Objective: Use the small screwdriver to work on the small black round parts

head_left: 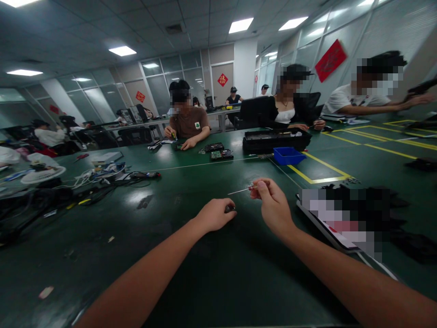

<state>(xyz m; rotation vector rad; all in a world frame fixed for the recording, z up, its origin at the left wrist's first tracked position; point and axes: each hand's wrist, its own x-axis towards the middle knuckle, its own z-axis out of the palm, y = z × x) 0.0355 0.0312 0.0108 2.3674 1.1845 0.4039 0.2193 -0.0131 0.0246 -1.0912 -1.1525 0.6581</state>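
Near the middle of the green table [205, 264], my left hand [215, 214] is closed around a small dark part [230, 208], which shows between thumb and fingers. The part is too small to name. My right hand [275, 200] grips a thin screwdriver [239, 191] by its reddish handle. Its metal shaft points left, above and a little to the right of my left hand. The shaft's tip is apart from the dark part.
A blue tray [288, 156] and a long black case [276, 140] stand ahead on the right. Circuit boards [221, 155] lie ahead. Tangled cables [99, 182] spread at left. A pixelated flat device [331, 223] lies at right. Several people sit beyond.
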